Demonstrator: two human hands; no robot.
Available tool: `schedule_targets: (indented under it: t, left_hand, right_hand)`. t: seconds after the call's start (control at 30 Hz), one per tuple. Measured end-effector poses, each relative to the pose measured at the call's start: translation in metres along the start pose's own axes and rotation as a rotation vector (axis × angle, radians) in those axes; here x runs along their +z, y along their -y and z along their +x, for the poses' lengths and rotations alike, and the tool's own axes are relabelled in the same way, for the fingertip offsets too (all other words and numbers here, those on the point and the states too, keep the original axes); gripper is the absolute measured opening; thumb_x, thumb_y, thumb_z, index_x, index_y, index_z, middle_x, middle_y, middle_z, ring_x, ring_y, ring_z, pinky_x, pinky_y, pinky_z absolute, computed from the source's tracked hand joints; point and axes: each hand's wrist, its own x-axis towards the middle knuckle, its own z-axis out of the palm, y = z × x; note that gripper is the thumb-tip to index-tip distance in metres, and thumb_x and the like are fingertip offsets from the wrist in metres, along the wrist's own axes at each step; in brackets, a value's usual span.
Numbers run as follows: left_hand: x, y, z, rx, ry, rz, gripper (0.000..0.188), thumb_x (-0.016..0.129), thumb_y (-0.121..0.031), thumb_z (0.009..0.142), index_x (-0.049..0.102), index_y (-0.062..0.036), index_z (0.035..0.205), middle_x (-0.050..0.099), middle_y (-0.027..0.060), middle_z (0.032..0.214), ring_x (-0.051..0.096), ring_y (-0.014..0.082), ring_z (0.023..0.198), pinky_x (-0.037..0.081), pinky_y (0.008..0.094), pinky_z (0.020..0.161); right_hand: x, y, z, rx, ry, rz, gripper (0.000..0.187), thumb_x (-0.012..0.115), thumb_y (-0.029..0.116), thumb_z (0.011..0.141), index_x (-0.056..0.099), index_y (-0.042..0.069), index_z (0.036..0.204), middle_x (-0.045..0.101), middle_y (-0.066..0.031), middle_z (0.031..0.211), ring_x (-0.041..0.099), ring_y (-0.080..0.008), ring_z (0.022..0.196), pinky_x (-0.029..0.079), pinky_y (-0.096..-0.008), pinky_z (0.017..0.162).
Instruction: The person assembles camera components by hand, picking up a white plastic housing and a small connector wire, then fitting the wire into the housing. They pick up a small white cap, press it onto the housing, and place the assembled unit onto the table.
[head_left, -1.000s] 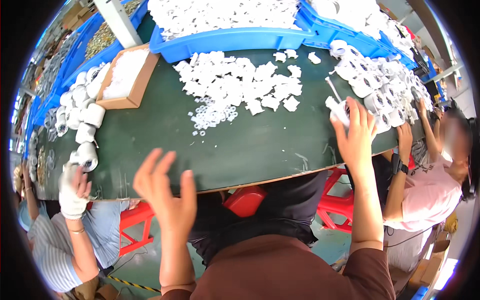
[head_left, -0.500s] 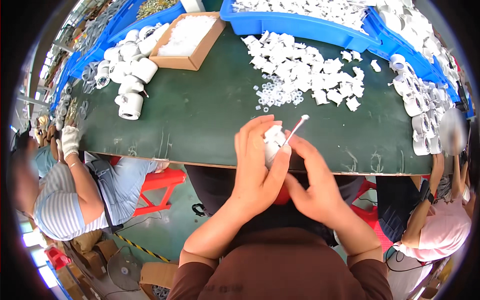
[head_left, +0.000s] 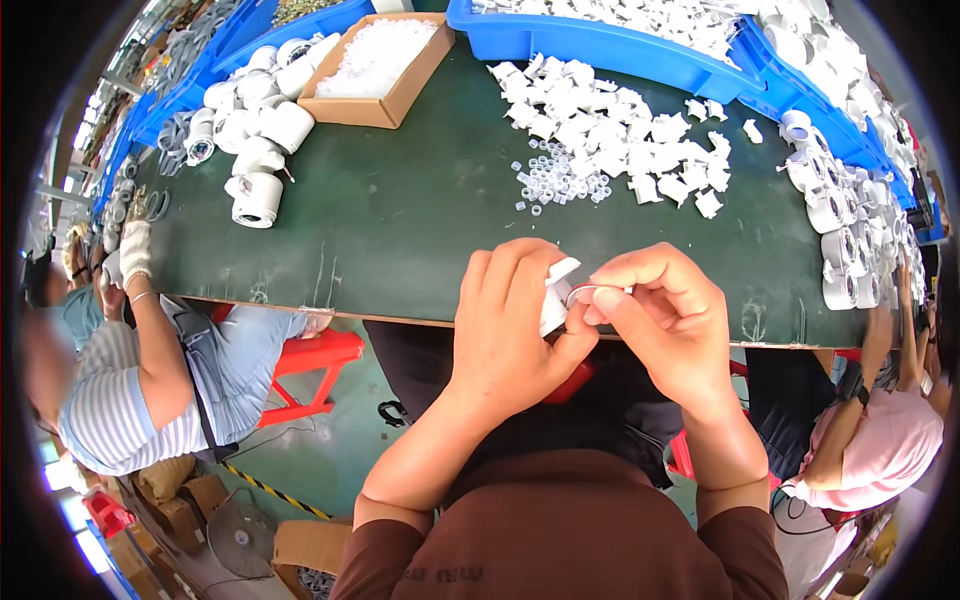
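Close to the table's front edge, my left hand point(head_left: 503, 330) is wrapped round a white plastic housing point(head_left: 552, 308), whose lower part is hidden by the fingers. A thin red-and-white cable point(head_left: 578, 289) comes out of this housing and curves to the right. My right hand point(head_left: 668, 318) pinches that cable between thumb and forefinger, the other fingers curled behind. The cable's end is mostly covered by the fingertips. Beyond my hands lie small clear plastic rings point(head_left: 560, 178) and a heap of white plastic brackets point(head_left: 620, 125).
White camera bodies point(head_left: 256, 200) stand at the left beside a cardboard box point(head_left: 350, 112) of translucent pieces. A blue bin point(head_left: 600, 48) of white parts lines the back. White cylindrical housings point(head_left: 840, 290) are stacked at the right. Co-workers sit on both sides.
My right hand has risen and closed on the cable, which stood up straight before and now bends to the right. The left hand keeps its hold, and the housing has turned.
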Motion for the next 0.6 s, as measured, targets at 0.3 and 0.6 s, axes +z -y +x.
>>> schedule_targets:
  t: [0.3, 0.6]
  left_hand:
    - [0.000, 0.000, -0.001, 0.023, 0.011, -0.002, 0.043, 0.074, -0.019, 0.077, 0.058, -0.0013, 0.114, 0.060, 0.0145, 0.113, 0.055, 0.0353, 0.092, 0.047, 0.0429, 0.082]
    - [-0.002, -0.004, 0.001, -0.128, -0.095, -0.116, 0.016, 0.057, -0.003, 0.086, 0.062, -0.0004, 0.101, 0.065, 0.0151, 0.105, 0.060, 0.0338, 0.094, 0.047, 0.0411, 0.087]
  right_hand:
    - [0.003, 0.012, 0.004, -0.059, 0.117, -0.278, 0.010, 0.064, -0.009, 0.093, 0.066, -0.002, 0.100, 0.068, -0.0102, 0.097, 0.066, -0.0143, 0.086, 0.054, -0.0286, 0.081]
    - [0.003, -0.015, 0.005, -0.135, -0.066, -0.404, 0.013, 0.064, -0.009, 0.093, 0.068, -0.001, 0.104, 0.067, -0.0052, 0.100, 0.063, -0.0106, 0.090, 0.052, -0.0267, 0.081]
